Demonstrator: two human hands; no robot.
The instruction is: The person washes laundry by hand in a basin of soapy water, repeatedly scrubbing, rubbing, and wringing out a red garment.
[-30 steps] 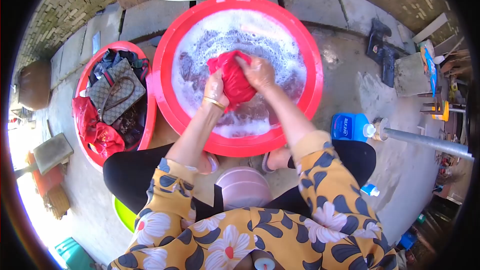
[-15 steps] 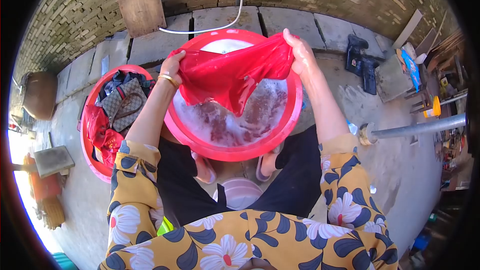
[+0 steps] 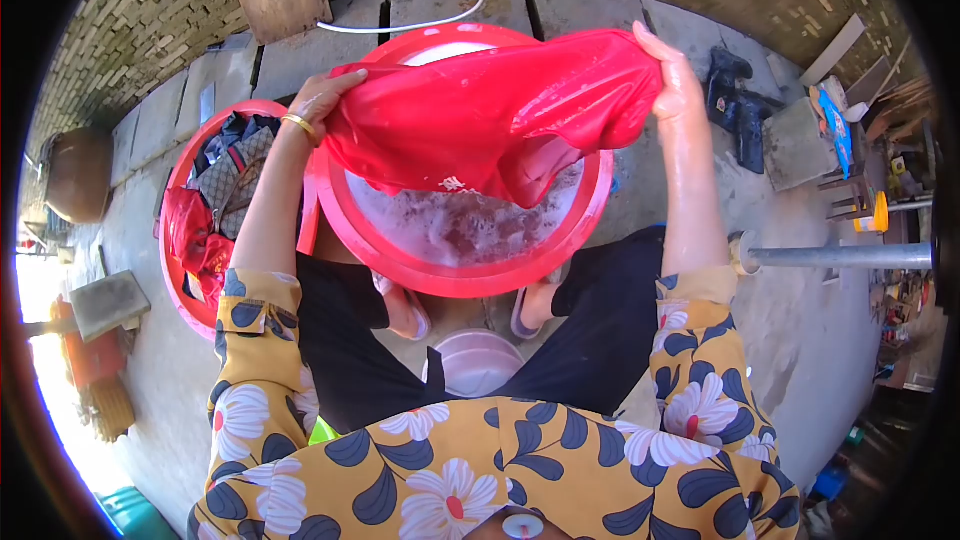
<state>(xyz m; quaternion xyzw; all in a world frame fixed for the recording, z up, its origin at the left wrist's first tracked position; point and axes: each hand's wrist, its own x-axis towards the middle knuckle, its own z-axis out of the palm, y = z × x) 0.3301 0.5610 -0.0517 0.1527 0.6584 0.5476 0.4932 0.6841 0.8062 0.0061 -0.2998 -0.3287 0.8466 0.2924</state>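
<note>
A wet red garment with a small white print near its lower edge is stretched between my hands, above a red basin. My left hand, with a gold bangle at the wrist, grips the garment's left end. At the other end, my right hand is closed on the cloth, its thumb pointing up. Soapy water with white foam fills the basin below. The cloth hides the basin's middle and much of its far side.
Left of the basin stands a second red tub with a patterned bag and clothes. A metal pole juts in from the right. Black boots lie near the slabs. A pink stool or bucket sits between my legs.
The garment has been spread wider and fuller, with its print now showing. My right hand has moved outward and up, my left slightly outward.
</note>
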